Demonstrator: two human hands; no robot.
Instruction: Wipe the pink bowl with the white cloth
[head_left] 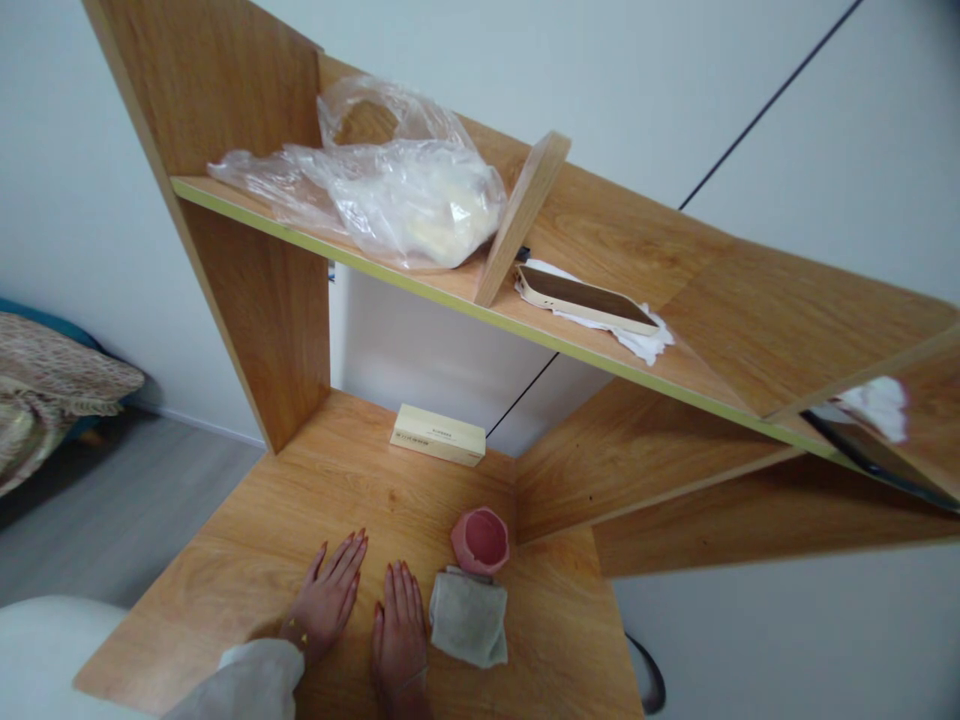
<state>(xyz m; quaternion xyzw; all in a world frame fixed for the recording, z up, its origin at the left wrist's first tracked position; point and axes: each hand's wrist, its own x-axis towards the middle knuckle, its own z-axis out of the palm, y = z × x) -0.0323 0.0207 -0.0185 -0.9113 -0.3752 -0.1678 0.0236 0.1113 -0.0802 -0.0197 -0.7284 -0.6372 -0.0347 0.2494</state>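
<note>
Both hands rest palm down on the wooden desk [225, 560]. My left hand [330, 595] lies flat with its fingers stretched forward and holds nothing; a white sleeve and a bracelet show at its wrist. Beside it, my right hand [400, 630] is also flat, fingers extended, with nothing under it that I can see. Just right of the right hand lies a folded grey-green cloth [469, 618], very close to the fingers. Behind the cloth stands a pink faceted pot [481, 541], its inside visible from above.
A long cream box [438, 434] lies at the back of the desk. On the shelf above are a clear plastic bag [420, 200] with pale contents, an upright divider [525, 215], and a phone-like device [589, 298] on white tissue. A white chair [60, 650] stands at left.
</note>
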